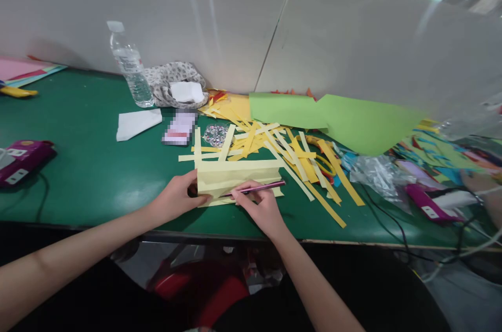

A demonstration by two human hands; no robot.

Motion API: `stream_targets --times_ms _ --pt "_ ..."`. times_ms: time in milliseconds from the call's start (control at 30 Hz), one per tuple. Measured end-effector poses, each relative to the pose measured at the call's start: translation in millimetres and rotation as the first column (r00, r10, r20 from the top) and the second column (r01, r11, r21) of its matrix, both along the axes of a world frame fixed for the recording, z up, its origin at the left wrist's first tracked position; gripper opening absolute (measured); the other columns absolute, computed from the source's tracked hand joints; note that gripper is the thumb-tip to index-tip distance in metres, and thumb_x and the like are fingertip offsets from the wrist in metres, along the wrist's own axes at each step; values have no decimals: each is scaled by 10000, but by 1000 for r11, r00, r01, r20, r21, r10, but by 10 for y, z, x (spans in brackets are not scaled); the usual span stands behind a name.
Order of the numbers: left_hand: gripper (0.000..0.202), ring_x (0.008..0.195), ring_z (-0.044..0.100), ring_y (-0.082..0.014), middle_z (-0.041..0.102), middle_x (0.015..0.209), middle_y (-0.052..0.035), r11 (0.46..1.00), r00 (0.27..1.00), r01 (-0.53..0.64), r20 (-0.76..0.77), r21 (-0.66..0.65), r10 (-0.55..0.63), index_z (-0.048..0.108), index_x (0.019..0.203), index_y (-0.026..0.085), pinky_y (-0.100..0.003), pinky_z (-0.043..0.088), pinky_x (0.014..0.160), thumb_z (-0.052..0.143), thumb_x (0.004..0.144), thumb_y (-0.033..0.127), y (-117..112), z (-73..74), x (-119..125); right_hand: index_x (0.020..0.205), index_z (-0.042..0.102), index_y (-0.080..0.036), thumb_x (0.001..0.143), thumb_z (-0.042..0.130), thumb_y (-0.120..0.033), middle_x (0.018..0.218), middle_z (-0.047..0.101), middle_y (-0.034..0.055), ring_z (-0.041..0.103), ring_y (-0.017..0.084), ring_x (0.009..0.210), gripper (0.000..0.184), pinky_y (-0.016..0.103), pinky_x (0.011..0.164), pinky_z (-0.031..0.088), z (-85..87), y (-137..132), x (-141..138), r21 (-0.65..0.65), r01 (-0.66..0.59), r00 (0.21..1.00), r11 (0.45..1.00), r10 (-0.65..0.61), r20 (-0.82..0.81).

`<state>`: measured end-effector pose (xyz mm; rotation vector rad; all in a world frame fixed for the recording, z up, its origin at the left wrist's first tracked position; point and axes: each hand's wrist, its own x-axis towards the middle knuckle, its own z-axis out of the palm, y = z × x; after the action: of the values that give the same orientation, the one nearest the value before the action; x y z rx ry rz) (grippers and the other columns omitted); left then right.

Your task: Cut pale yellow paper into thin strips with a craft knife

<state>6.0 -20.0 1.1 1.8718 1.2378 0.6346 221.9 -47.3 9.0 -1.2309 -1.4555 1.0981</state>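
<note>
A pale yellow sheet of paper [239, 167] with lengthwise folds lies near the table's front edge. My left hand [178, 197] grips its left end, the thumb on the front and the fingers partly hidden behind. In my right hand [261, 206] is a slim purple pen [270, 185], pinched between thumb and fingers. Its tip points left, against or just above the lower folds of the paper; contact is hard to tell. Cut yellow paper strips [290, 151] lie in a loose heap just behind and to the right of the folded sheet.
Behind the strips are green paper sheets [288, 111] and a round of small shiny beads or gems [215, 135]. A water bottle [133, 70], a patterned cloth [176, 73] and a phone [180, 128] stand back left. Purple power strips [27, 162] and cables lie at both sides.
</note>
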Motion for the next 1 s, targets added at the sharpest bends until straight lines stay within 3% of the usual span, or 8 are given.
stream_targets --times_ms 233,333,500,767,900,1000 --pt "273 695 621 -161 701 824 -9 993 991 115 -68 -10 -115 630 996 189 -225 433 577 616 736 272 74 151 -74 632 616 -179 664 716 -281 540 642 9 630 177 538 147 287 550 531 9 58 48 -141 119 989 983 -131 -75" --pt "121 623 586 -142 664 709 9 989 979 144 -148 22 -139 624 769 189 -221 406 549 626 722 301 107 251 -141 618 608 -182 662 705 -277 521 637 4 623 170 514 143 284 535 526 27 68 84 -140 136 987 981 -147 -69" --pt "135 570 566 -132 660 648 20 988 975 154 -164 4 -151 571 687 193 -224 397 528 652 679 301 122 275 -176 618 611 -184 665 710 -294 526 643 5 617 169 513 155 286 531 528 42 52 84 -129 145 986 981 -154 -64" --pt "150 668 658 -160 742 770 10 992 992 125 -22 21 -124 545 809 200 -230 423 578 641 714 265 121 76 151 628 619 -187 681 705 -290 540 598 -16 582 155 526 144 279 545 483 42 97 -93 -75 -35 994 997 27 -104" --pt "241 640 656 -162 747 781 0 985 985 171 1 -35 -171 482 823 207 -233 427 551 671 708 304 185 92 165 613 606 -189 685 693 -274 525 592 -23 567 146 511 141 277 547 469 36 141 -17 -74 -34 993 997 26 -116" --pt "277 639 651 -157 748 806 -14 980 982 191 8 -53 -191 495 931 199 -234 435 555 658 725 284 206 114 120 626 609 -194 699 689 -272 538 596 -27 565 141 515 133 276 556 468 51 123 52 -57 -6 991 998 -2 -134"
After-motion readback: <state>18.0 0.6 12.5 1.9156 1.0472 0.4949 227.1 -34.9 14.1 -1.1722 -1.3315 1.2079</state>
